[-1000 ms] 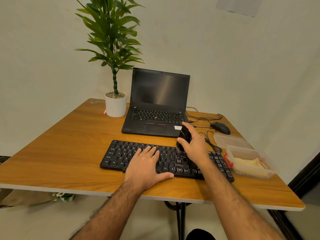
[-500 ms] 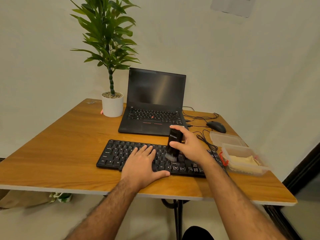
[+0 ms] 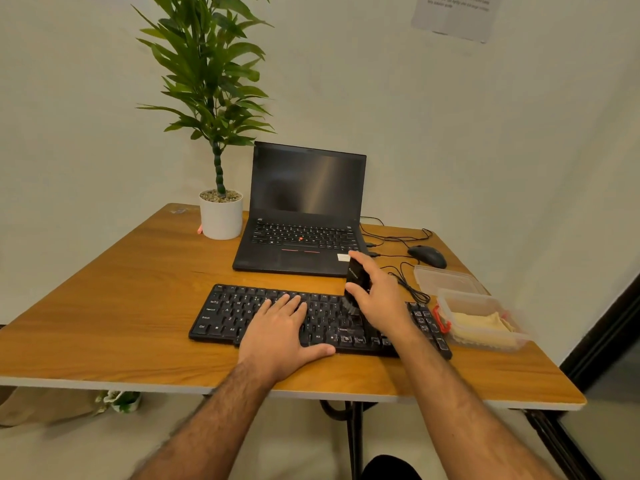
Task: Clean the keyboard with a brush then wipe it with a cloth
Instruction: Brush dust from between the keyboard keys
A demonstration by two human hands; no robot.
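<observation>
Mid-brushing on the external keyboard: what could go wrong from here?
1. The right hand works the brush close to the laptop; a long stroke could knock its front edge.
2. Loose cables lie just behind that hand and might snag.
3. The left hand lies flat on the keyboard, so the keys under it may go unbrushed unless it shifts.

An office corner: laptop [image 3: 304, 216], mouse [image 3: 427, 256] and potted plant [image 3: 216, 133] on a desk [image 3: 104, 306].
</observation>
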